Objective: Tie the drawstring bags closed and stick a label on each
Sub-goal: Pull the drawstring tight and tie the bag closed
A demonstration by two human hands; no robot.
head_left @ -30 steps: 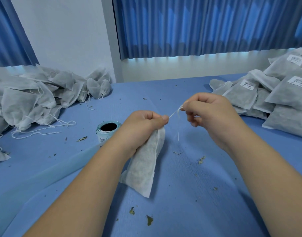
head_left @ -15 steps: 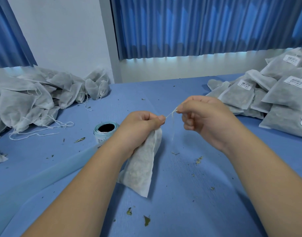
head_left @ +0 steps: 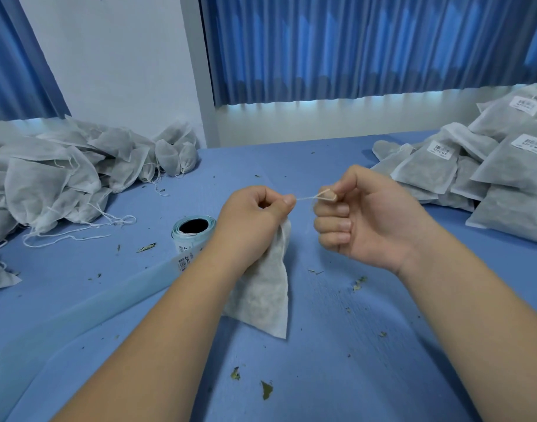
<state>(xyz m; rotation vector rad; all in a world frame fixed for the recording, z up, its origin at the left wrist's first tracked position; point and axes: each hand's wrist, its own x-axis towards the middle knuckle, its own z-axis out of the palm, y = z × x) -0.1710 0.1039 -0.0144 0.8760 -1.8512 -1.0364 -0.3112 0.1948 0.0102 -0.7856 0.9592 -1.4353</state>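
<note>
The gathered neck of a white drawstring bag (head_left: 267,293) is gripped in the left hand (head_left: 255,214), fingers curled tight, and the bag hangs below the fist over the blue table (head_left: 383,360). The drawstring (head_left: 307,197) is held taut across to the right hand (head_left: 367,217), where it is looped round a fingertip and pinched. A label roll (head_left: 194,233) is seen just left of the left wrist. Untied bags (head_left: 63,178) are heaped far left; labelled bags (head_left: 474,178) are stacked far right.
</note>
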